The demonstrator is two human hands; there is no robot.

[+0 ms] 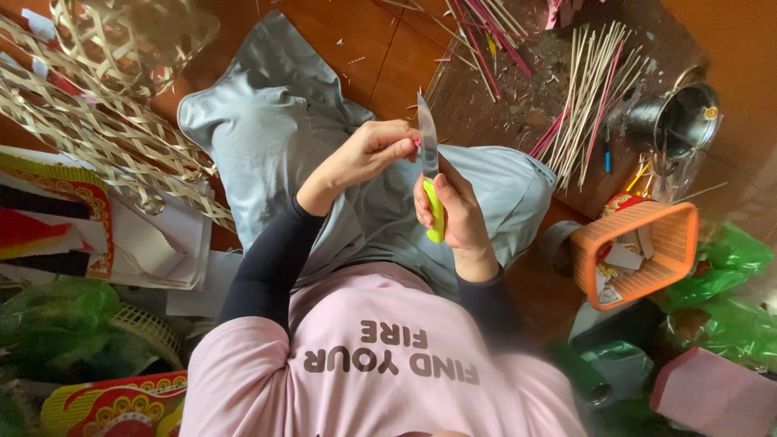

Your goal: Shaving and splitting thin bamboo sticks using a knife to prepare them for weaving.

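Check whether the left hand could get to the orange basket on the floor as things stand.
Probably not easily. The left hand pinches something small and pink against the knife held by the right hand, and the orange basket lies beyond the right arm, so it would have to cross over.

Pink piece (417, 143) mostly hidden by left hand (368, 154).

A flat red and yellow printed package (48, 214) lies at the floor's left edge, partly under white sheets, and a second one with yellow scalloped ornament (113, 405) sits at the lower left corner. Green plastic bags (724, 279) bunch at the right edge (contents hidden), beside a pink box (712, 392) in the lower right corner.
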